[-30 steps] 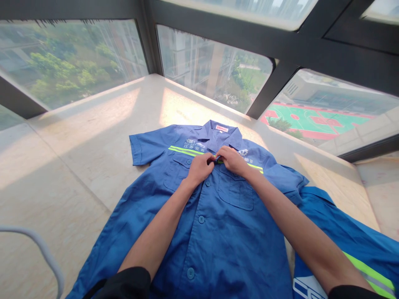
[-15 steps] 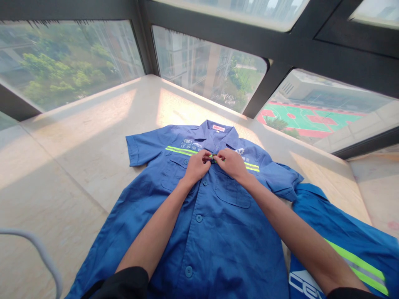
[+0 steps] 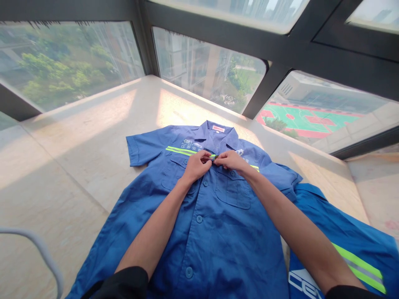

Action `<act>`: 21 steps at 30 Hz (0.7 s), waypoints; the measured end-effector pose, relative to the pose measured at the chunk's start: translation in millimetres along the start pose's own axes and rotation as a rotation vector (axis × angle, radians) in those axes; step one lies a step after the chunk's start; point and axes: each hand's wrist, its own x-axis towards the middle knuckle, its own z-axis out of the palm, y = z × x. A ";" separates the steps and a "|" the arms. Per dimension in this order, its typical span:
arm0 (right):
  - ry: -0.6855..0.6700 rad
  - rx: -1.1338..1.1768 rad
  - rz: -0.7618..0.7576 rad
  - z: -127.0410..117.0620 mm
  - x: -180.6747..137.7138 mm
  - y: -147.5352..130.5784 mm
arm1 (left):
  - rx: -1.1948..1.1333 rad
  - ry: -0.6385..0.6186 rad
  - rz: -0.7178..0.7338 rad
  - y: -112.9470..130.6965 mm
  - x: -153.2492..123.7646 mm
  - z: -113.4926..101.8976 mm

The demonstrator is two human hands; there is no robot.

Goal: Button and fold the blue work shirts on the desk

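Observation:
A blue short-sleeved work shirt [image 3: 230, 236] lies spread out face up, collar away from me. Yellow-green reflective strips cross its chest. Both my hands meet at the front placket, at strip height below the collar. My left hand [image 3: 198, 165] is closed, pinching the shirt's edge there. From the other side, my right hand [image 3: 232, 161] pinches the same spot, fingertips almost touching the left ones. The button between them is hidden by my fingers. Lower down the placket, several buttons show, one of them a blue button [image 3: 199, 219] that sits fastened.
A second blue garment [image 3: 339, 220] with reflective strips lies at the right, partly under my right forearm. A white cable [image 3: 43, 253] curves at the lower left. The pale stone ledge [image 3: 62, 166] ends at dark-framed windows [image 3: 255, 95].
My right hand has turned slightly and its fingers have shifted a little at the placket. The left hand stays nearly in place. The shirt lies as before.

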 end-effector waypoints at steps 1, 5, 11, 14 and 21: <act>0.009 0.011 0.003 1.1 0.2 0.0 | 0.016 0.008 0.016 0.0 -0.6 0.3; 0.044 0.067 -0.015 4.6 -0.8 0.9 | 0.134 0.038 0.104 -1.9 -1.5 2.0; 0.056 0.123 -0.004 5.9 -3.2 0.7 | 0.390 0.108 0.096 -0.9 -2.2 1.5; 0.057 0.105 -0.020 6.8 -3.1 1.8 | 0.530 0.107 0.126 2.2 -3.1 -0.2; 0.077 -0.011 -0.087 9.3 -0.4 5.1 | 0.659 0.093 0.099 6.0 -2.9 -0.2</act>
